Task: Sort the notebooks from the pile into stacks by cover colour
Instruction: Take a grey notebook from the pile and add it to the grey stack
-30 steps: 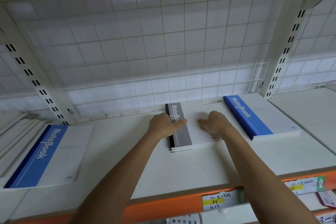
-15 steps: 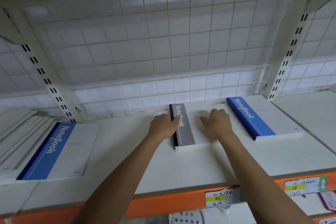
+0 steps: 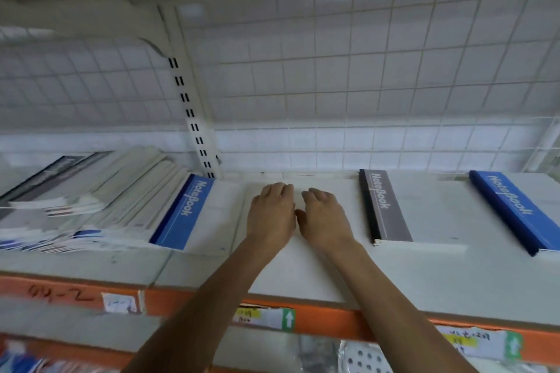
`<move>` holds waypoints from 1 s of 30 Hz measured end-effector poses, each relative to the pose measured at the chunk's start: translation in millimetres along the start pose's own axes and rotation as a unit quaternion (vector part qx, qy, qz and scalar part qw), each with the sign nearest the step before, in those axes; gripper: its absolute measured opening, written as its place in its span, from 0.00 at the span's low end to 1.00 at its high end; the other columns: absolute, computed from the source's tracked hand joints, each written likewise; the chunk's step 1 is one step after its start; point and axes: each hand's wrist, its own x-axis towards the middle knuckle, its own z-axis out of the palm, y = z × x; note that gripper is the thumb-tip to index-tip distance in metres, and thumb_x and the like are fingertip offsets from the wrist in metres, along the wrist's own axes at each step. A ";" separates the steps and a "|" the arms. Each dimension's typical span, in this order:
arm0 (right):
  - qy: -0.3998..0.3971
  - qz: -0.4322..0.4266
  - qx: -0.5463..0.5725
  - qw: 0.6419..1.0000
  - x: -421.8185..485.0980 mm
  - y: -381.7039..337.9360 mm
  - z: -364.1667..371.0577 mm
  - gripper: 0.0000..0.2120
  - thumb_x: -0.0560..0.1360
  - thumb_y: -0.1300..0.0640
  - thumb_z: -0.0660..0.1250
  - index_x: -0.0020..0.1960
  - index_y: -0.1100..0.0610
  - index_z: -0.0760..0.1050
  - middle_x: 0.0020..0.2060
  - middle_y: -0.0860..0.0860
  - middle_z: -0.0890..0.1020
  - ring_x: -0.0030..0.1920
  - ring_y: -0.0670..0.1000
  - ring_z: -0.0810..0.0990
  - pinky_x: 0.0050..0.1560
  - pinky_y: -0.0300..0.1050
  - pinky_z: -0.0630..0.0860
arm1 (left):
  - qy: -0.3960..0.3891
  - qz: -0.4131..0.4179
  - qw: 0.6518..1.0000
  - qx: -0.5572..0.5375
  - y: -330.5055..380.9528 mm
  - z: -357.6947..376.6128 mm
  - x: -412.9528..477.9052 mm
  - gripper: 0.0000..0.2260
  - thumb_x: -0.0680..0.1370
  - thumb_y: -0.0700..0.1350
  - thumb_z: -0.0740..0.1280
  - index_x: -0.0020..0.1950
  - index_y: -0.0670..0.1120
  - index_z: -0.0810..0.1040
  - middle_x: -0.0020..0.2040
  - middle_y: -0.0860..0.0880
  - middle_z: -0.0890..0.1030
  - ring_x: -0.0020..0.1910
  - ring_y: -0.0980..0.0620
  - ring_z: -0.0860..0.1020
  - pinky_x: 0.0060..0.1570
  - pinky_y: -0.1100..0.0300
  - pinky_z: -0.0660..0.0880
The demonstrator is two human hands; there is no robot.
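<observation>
Now | grey notebook (image 3: 386, 206) lengthwise front-to-back, spine left | left hand (image 3: 271, 215), right hand (image 3: 324, 218): grip released

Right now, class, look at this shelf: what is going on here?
A person is sorting notebooks on a white shelf. The left hand and right hand sit side by side, fingers relaxed, holding nothing, between the loose pile on the left and a grey stack. A blue stack lies further right. Much of the pile is not yet sorted.

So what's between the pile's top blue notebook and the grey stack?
Between the blue notebook and grey stack, head view shows only the left hand and right hand, palms down over bare white shelf.
</observation>
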 end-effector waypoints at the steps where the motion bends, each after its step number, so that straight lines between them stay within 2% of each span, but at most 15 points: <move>1: 0.000 -0.012 -0.001 1.000 1.6 -12.1 4.5 0.19 0.80 0.52 0.56 0.68 0.60 0.66 0.67 0.54 0.70 0.68 0.56 0.66 0.65 0.45 0.63 | 0.002 -0.007 1.000 0.015 -13.0 -2.7 -5.5 0.19 0.81 0.45 0.56 0.72 0.44 0.64 0.70 0.47 0.68 0.69 0.48 0.65 0.65 0.56 0.64; 7: -0.025 -0.060 0.013 0.998 13.8 -85.9 31.0 0.22 0.80 0.51 0.56 0.70 0.61 0.64 0.70 0.56 0.67 0.70 0.57 0.63 0.69 0.47 0.60 | 0.018 -0.075 0.996 0.050 -87.4 -27.6 -33.3 0.20 0.81 0.47 0.59 0.72 0.45 0.63 0.71 0.47 0.67 0.71 0.49 0.64 0.68 0.55 0.62; 10: -0.030 -0.073 0.034 0.996 19.7 -122.3 40.8 0.22 0.80 0.52 0.57 0.70 0.62 0.64 0.70 0.58 0.67 0.70 0.58 0.63 0.70 0.48 0.60 | 0.071 -0.100 0.990 0.071 -124.9 -47.5 -45.6 0.22 0.75 0.46 0.69 0.67 0.41 0.71 0.67 0.43 0.73 0.69 0.44 0.69 0.62 0.51 0.70; 11: -0.034 -0.077 0.041 0.996 21.4 -133.6 44.1 0.22 0.80 0.52 0.57 0.70 0.62 0.64 0.69 0.57 0.68 0.70 0.58 0.63 0.70 0.47 0.60 | 0.085 -0.110 0.987 0.083 -138.7 -53.6 -49.2 0.24 0.74 0.46 0.69 0.68 0.41 0.71 0.68 0.42 0.71 0.70 0.43 0.67 0.64 0.50 0.69; 14: -0.038 -0.092 0.081 0.992 24.3 -164.6 54.0 0.20 0.79 0.54 0.58 0.68 0.61 0.66 0.65 0.57 0.72 0.66 0.59 0.67 0.65 0.48 0.64 | 0.091 -0.160 0.980 0.080 -185.5 -68.7 -57.1 0.25 0.80 0.48 0.60 0.75 0.42 0.59 0.76 0.41 0.57 0.76 0.43 0.53 0.72 0.49 0.56; 16: -0.039 -0.096 0.110 0.989 25.2 -182.8 59.8 0.19 0.79 0.55 0.59 0.67 0.62 0.68 0.62 0.58 0.73 0.64 0.60 0.69 0.62 0.48 0.66 | 0.128 -0.193 0.969 0.085 -217.5 -78.7 -62.0 0.25 0.80 0.48 0.59 0.75 0.41 0.58 0.76 0.38 0.55 0.76 0.41 0.52 0.72 0.48 0.54; 18: -0.036 -0.094 0.127 0.987 24.8 -198.9 63.7 0.20 0.80 0.52 0.58 0.67 0.61 0.68 0.62 0.57 0.73 0.63 0.58 0.69 0.61 0.47 0.67 | 0.125 -0.241 0.958 0.090 -248.1 -84.8 -64.3 0.26 0.80 0.48 0.58 0.75 0.40 0.57 0.76 0.35 0.54 0.76 0.38 0.51 0.73 0.46 0.52; 20: -0.031 -0.091 0.148 0.984 24.4 -212.0 66.0 0.21 0.80 0.50 0.58 0.69 0.60 0.67 0.64 0.56 0.72 0.64 0.57 0.68 0.62 0.45 0.66 | 0.077 -0.316 0.942 0.083 -274.8 -87.5 -66.2 0.27 0.80 0.50 0.57 0.75 0.38 0.56 0.74 0.33 0.56 0.75 0.36 0.52 0.73 0.44 0.51; 22: -0.029 -0.087 0.177 0.980 24.7 -222.2 67.9 0.21 0.80 0.50 0.57 0.70 0.59 0.66 0.66 0.55 0.71 0.66 0.55 0.67 0.62 0.42 0.64 | 0.038 -0.358 0.928 0.091 -292.0 -86.8 -70.1 0.25 0.80 0.53 0.55 0.71 0.37 0.61 0.69 0.34 0.66 0.70 0.36 0.62 0.70 0.42 0.57; 25: -0.010 -0.075 0.223 0.972 26.4 -232.6 70.5 0.20 0.80 0.51 0.58 0.69 0.58 0.69 0.65 0.53 0.73 0.66 0.52 0.68 0.63 0.39 0.64 | 0.075 -0.279 0.949 0.128 -300.9 -81.5 -78.9 0.17 0.80 0.51 0.57 0.63 0.42 0.73 0.58 0.42 0.78 0.60 0.42 0.74 0.65 0.44 0.64; 26: -0.001 -0.066 0.249 0.966 27.1 -236.4 70.0 0.18 0.80 0.52 0.58 0.66 0.57 0.71 0.63 0.52 0.75 0.63 0.50 0.72 0.62 0.38 0.65 | 0.102 -0.242 0.958 0.114 -300.6 -82.1 -80.7 0.14 0.79 0.48 0.59 0.61 0.44 0.75 0.56 0.44 0.80 0.57 0.43 0.76 0.64 0.45 0.66; 28: 0.011 -0.022 0.329 0.944 27.2 -246.7 65.9 0.13 0.80 0.52 0.58 0.57 0.57 0.76 0.50 0.51 0.81 0.48 0.44 0.79 0.54 0.36 0.74 | 0.158 -0.165 0.972 0.047 -296.5 -86.6 -82.6 0.12 0.79 0.45 0.60 0.56 0.44 0.79 0.49 0.44 0.82 0.49 0.44 0.79 0.56 0.48 0.73; 29: 0.003 0.018 0.393 0.919 28.6 -252.2 63.4 0.16 0.80 0.49 0.58 0.52 0.59 0.77 0.45 0.52 0.82 0.43 0.45 0.80 0.49 0.37 0.77 | 0.179 -0.119 0.977 0.006 -292.5 -89.1 -83.5 0.13 0.80 0.45 0.59 0.54 0.43 0.80 0.46 0.44 0.82 0.44 0.44 0.80 0.49 0.50 0.76; 30: -0.021 0.069 0.482 0.873 31.5 -256.8 61.1 0.21 0.79 0.45 0.58 0.52 0.62 0.77 0.44 0.55 0.83 0.42 0.48 0.82 0.48 0.40 0.79 | 0.189 -0.064 0.979 -0.028 -286.7 -92.1 -84.6 0.15 0.80 0.47 0.57 0.53 0.43 0.81 0.45 0.45 0.83 0.42 0.46 0.81 0.43 0.53 0.78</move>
